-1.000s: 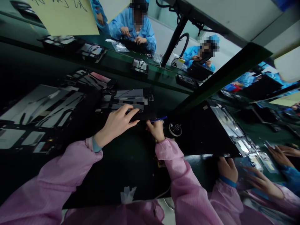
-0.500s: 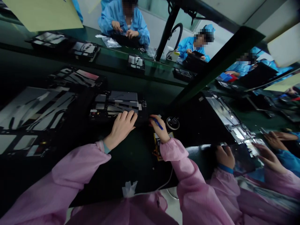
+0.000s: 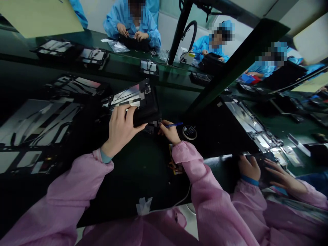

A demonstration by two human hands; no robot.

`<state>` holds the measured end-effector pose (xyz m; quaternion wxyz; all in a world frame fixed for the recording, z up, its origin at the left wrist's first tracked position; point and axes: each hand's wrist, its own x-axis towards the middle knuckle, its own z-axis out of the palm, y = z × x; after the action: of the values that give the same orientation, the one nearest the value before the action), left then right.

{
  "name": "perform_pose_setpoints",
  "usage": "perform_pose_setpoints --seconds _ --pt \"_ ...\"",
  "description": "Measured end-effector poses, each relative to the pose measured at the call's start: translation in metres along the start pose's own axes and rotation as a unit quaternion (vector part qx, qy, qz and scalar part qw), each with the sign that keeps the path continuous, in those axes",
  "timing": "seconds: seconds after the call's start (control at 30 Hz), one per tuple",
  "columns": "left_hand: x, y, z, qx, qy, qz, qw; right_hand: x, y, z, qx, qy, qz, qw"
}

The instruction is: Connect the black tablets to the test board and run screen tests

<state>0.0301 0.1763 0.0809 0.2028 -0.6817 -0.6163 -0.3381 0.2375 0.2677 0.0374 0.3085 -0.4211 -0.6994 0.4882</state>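
Note:
My left hand (image 3: 121, 128) grips the near edge of an opened tablet-like device (image 3: 128, 97), thumb below and fingers on top. Silver panels and dark strips cover its upper face. Its right end is raised off the table and shows a thick black side. Below it a further dark part shows, possibly another device; I cannot make it out. My right hand (image 3: 171, 132) is closed at the device's near right corner, with a slim blue pen-like tool (image 3: 174, 125) between the fingers. The fingertips are partly hidden at that corner.
Opened devices (image 3: 43, 119) lie at my left, others on the shelf (image 3: 123, 68) behind. At right are a round black-and-silver object (image 3: 189, 132), a yellow-edged part (image 3: 176, 169) beside my sleeve, and a black stack (image 3: 220, 126). A neighbour's hands (image 3: 249, 168) work at far right.
My left hand has raised and tilted the device's right end. My right hand has moved slightly left to its corner, and the blue tool has swung to nearly level.

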Motion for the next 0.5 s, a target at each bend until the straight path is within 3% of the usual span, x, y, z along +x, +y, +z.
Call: perform_pose_setpoints --seconds 0.27,0.5 --pt "-0.0019 0.006 0.0039 0.018 -0.021 0.011 1.0 0.0064 0.0092 0.0036 -0.095 0.0 -0.01 0.995" --pt "-0.0018 0.007 0.0025 0.017 -0.031 0.012 0.999 0.0057 0.0061 0.0058 -0.083 0.005 -0.023 0.996"
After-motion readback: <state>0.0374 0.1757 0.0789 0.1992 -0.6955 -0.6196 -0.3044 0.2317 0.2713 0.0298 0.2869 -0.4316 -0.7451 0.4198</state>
